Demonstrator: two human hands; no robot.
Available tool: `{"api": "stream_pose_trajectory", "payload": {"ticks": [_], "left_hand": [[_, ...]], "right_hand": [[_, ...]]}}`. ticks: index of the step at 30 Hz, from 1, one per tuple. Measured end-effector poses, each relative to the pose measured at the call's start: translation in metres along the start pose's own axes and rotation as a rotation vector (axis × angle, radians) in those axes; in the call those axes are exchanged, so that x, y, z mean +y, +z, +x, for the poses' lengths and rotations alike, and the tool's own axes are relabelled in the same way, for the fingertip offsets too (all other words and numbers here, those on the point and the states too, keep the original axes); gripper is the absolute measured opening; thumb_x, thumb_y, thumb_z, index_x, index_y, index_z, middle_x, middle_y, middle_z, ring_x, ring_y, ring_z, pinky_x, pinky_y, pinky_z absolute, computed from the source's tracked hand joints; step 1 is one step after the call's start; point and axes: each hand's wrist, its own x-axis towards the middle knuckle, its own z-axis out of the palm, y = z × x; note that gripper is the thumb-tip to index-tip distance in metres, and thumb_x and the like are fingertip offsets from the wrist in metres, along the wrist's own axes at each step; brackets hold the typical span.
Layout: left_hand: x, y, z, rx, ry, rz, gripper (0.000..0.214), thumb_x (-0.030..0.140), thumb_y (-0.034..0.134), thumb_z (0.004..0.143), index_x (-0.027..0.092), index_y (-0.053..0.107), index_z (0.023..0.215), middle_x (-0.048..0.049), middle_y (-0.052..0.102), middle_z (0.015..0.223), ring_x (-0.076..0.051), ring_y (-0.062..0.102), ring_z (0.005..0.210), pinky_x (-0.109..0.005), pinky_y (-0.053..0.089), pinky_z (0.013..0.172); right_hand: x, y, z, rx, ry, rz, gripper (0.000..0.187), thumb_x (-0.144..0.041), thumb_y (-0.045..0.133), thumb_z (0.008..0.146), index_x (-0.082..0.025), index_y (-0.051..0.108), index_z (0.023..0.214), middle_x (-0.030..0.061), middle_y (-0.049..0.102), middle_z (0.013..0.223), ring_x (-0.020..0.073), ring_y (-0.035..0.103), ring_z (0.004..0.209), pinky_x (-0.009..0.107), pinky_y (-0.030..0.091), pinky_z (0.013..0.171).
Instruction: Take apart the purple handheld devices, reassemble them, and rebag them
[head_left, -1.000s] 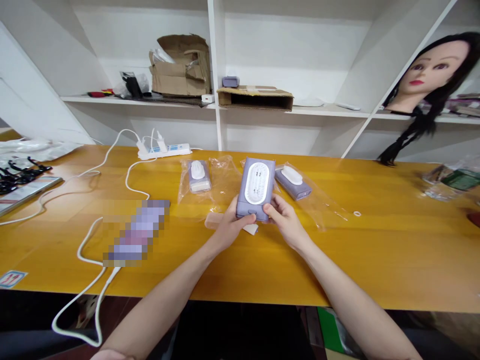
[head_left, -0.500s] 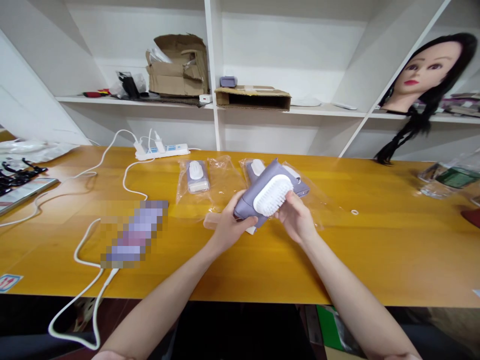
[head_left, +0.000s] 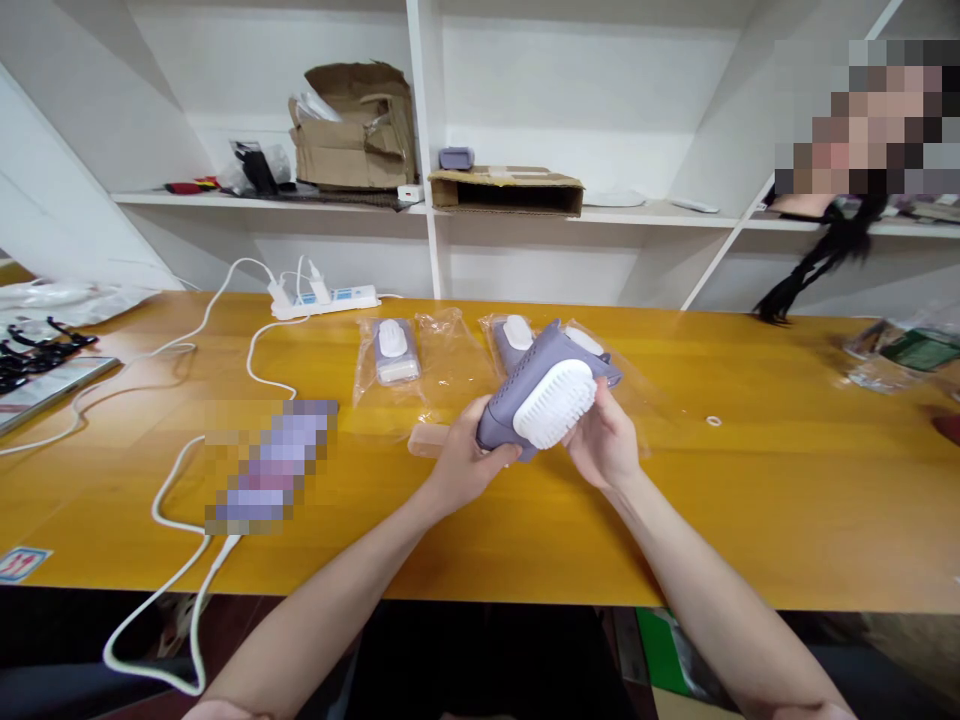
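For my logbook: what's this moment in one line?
left hand: grips purple brush | right hand: grips purple brush | behind: bagged brush

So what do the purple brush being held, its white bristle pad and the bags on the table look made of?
Purple brush: moulded hard plastic, matt, going by the smooth shell with rows of small holes. White bristle pad: probably softer plastic or rubber, with fine moulded tines; cannot tell which. Bags: thin clear plastic film, creased and glossy.

Purple brush unit (head_left: 517, 395), white bristle pad, tilted, above table.
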Motion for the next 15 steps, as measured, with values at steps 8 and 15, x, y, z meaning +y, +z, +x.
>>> {"api": "stream_pose_trajectory", "payload": {"ticks": [8, 15], "left_hand": [[0.002, 0.002, 0.003, 0.191, 0.013, 0.206, 0.054, 0.024, 0.073, 0.064, 0.021, 0.051, 0.112, -0.0006, 0.058, 0.087, -0.016, 0.055, 0.07, -0.03, 0.046, 0.064], [-0.01, -0.006, 0.001, 0.348, 0.439, 0.527, 0.056, 0.013, 0.07, 0.064, 0.024, 0.051, 0.116, -0.0073, 0.059, 0.105, -0.025, 0.058, 0.1, -0.041, 0.044, 0.09]], "right_hand": [[-0.002, -0.003, 0.006, 0.081, -0.027, -0.034, 0.06, -0.073, 0.036, 0.081, -0.028, 0.054, 0.117, 0.0069, 0.067, 0.11, 0.0282, 0.064, 0.1, 0.041, 0.052, 0.073], [-0.014, -0.016, 0.009, 0.203, -0.019, -0.035, 0.059, -0.061, 0.066, 0.066, -0.027, 0.057, 0.114, 0.0059, 0.064, 0.105, 0.0266, 0.062, 0.095, 0.036, 0.052, 0.069]]}}
